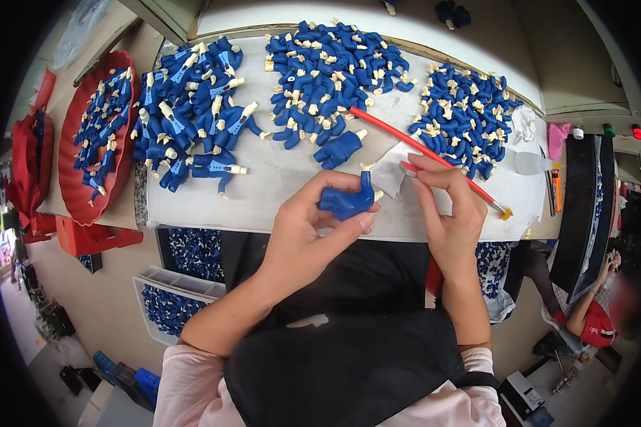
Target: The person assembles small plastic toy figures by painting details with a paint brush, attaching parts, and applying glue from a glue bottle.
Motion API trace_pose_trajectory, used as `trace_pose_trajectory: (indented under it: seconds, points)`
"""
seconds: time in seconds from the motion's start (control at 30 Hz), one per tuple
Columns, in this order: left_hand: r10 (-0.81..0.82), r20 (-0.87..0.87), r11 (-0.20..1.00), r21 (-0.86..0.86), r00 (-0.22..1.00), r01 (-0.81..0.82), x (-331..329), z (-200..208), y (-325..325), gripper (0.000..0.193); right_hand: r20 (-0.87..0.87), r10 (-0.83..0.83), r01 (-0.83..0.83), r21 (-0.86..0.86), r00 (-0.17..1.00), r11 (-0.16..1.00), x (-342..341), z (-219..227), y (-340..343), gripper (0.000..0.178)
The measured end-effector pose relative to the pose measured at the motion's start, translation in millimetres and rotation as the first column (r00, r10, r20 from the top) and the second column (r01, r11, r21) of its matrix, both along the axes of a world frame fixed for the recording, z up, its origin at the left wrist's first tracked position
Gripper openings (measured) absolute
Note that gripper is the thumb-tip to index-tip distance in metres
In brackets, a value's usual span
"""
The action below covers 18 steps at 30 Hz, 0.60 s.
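The white-topped counter runs across in front of the person, with a large heap of blue torsos with cream necks on its left, a heap of small blue arms with cream hands at the middle, and a similar heap of blue arms on its right.

Nearer in, both hands are raised at the counter's front edge, facing each other across a small gap. The left hand is closed around a blue plastic torso with one bent arm, gripping it between thumb and fingers. The torso's long axis lies roughly left to right, its cream neck peg pointing toward the right hand; the bent arm rises at that same end, away from the person.

A long, slim red-handled brush slants from beyond the torso down to the right, passing by the right hand's fingers; whether it rests on the counter or in that hand, I cannot tell. Another blue torso lies just beyond the left hand.

Smallest, the right thumb and fingertips are pinched on a little red-and-grey piece, its shape unclear. It sits to the right of the raised cream hand of the held torso, near it but apart.
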<state>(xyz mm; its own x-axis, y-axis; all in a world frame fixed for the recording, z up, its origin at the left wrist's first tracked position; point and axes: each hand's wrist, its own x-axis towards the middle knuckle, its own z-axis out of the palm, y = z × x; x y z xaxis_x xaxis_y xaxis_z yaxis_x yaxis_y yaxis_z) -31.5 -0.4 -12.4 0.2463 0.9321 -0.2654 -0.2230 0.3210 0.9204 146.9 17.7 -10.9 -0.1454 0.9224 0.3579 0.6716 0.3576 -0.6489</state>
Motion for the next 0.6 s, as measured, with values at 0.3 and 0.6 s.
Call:
trace_pose_trajectory:
  seconds: [0.3, 0.6]
  points:
    - [0.029, -0.068, 0.997, 0.075, 0.997, -0.024, 6.0, -8.5, -2.4, 0.025, -0.261, 0.183, -0.173, 0.063, 0.948, 0.983, -25.4, 6.2, -14.0, 0.017]
    - [0.052, -0.213, 0.991, 0.132, 0.976, -0.024, 8.0, -5.9, -3.8, 0.025, -0.157, 0.123, -0.063, 0.343, 0.98, 0.937, -26.7, -1.2, -13.4, 0.02]
